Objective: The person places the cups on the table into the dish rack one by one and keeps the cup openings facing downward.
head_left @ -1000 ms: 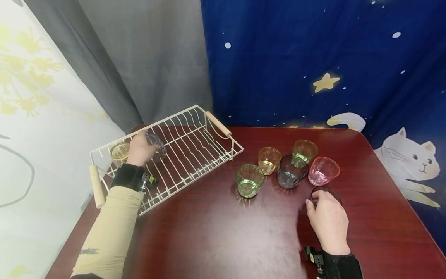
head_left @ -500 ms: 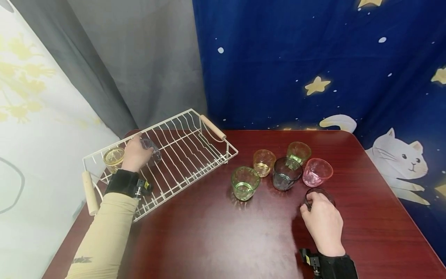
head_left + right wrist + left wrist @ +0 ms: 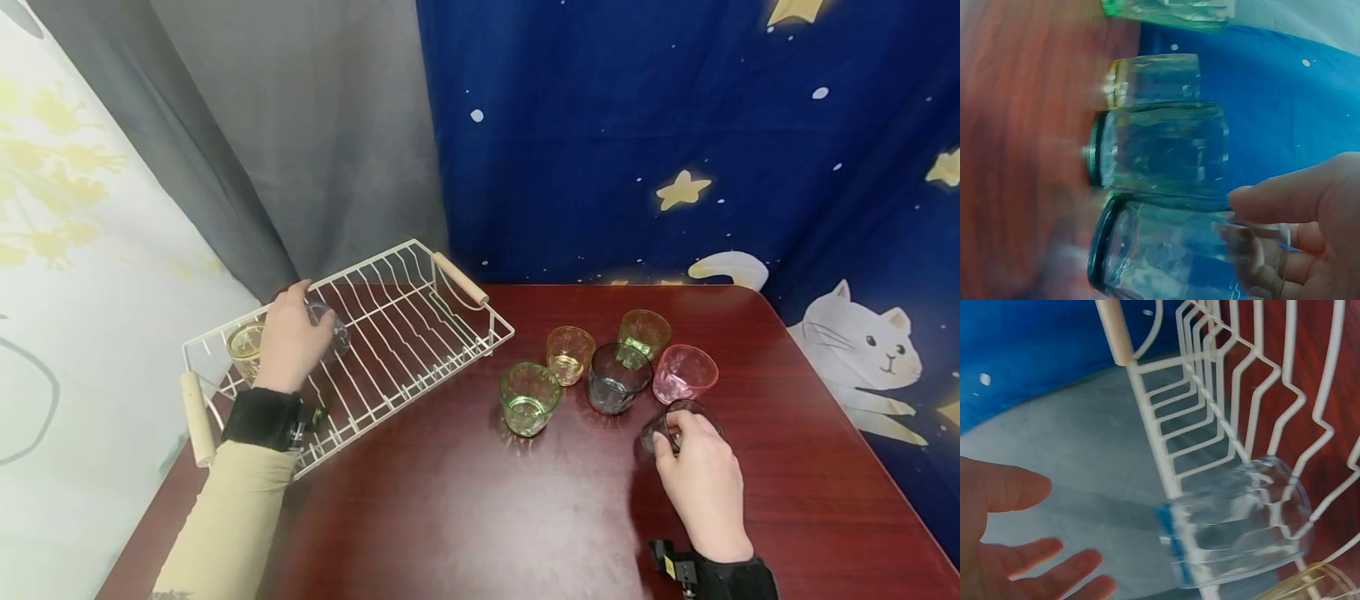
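Note:
My left hand [image 3: 294, 340] is over the white wire rack [image 3: 1157, 431], with thumb and fingers spread apart. In the left wrist view those fingers are away from a clear glass tumbler [image 3: 1241, 522], which lies tipped against the rack's wires. A yellow glass [image 3: 243, 350] sits beside it in the rack, partly behind the hand. My right hand [image 3: 701, 479] pinches a dark grey glass [image 3: 1154, 250] at its rim, thumb outside and fingers inside. That glass leans to the left, low over the table, just in front of the pink glass [image 3: 684, 375].
A larger dark glass [image 3: 617, 387], an amber glass [image 3: 570, 358] and two green glasses, one nearer [image 3: 528, 404] and one at the back [image 3: 643, 329], stand upright on the red-brown table [image 3: 465, 517]. The rack's wooden handle [image 3: 461, 279] faces them. Curtains hang behind.
My left hand has drawn back a little from the clear glass, leaving it in the rack. The dark glass in my right hand has tilted leftward. The head view has shifted slightly.

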### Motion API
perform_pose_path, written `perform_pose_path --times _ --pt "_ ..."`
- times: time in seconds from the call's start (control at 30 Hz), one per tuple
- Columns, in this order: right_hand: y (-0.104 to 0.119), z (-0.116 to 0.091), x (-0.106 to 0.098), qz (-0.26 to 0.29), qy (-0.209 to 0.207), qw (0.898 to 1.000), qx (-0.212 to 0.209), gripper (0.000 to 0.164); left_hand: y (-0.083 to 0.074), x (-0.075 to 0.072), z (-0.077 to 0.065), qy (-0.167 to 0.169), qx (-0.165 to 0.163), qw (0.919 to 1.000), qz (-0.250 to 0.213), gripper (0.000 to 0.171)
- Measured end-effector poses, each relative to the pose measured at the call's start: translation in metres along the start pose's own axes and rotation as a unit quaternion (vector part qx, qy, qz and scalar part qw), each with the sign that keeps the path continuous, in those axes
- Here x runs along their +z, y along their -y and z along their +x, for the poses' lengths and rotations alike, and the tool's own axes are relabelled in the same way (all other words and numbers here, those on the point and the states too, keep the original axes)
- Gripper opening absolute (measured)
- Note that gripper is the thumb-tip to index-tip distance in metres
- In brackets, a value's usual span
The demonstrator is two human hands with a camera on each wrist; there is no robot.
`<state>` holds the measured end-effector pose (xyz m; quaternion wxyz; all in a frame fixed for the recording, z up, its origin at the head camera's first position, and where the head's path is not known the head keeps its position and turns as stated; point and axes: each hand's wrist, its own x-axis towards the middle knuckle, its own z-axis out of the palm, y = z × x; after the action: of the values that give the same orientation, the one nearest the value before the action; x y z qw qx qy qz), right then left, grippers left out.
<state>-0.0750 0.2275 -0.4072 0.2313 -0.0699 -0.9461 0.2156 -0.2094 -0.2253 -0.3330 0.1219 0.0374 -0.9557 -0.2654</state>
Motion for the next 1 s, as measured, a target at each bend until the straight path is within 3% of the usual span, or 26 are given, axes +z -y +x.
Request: perform_pose_path --times 0.2,0.37,0.53,0.67,0.77,0.9,1.0 --pt "0.008 0.003 -0.005 0.045 -0.034 0.998 -0.016 0.016 -0.019 -0.003 -0.022 -0.017 0.036 0.9991 0.013 0.044" --pt "0.011 0.005 -0.007 0.109 -0.021 0.993 0.026 0.013 -0.037 0.0 -0.038 -0.02 0.061 0.9979 -0.005 0.038" --pt "0.015 0.003 -0.003 0.201 -0.006 0.976 0.079 0.013 -0.05 0.009 -0.053 -0.017 0.085 0.9962 -0.01 0.035" --pt "0.021 0.001 0.001 0.262 0.007 0.96 0.094 0.015 -0.059 0.018 -0.067 -0.016 0.107 0.994 -0.016 0.034" --pt "0.028 -0.001 0.004 0.331 0.018 0.938 0.1 0.016 -0.067 0.024 -0.077 -0.01 0.122 0.9922 -0.022 0.035" --pt "0.037 -0.004 0.007 0.433 0.037 0.893 0.116 0.017 -0.078 0.035 -0.091 0.004 0.136 0.9902 -0.031 0.037" --pt "0.043 -0.008 0.011 0.482 0.051 0.867 0.117 0.016 -0.084 0.046 -0.099 0.021 0.14 0.9884 -0.056 0.036"
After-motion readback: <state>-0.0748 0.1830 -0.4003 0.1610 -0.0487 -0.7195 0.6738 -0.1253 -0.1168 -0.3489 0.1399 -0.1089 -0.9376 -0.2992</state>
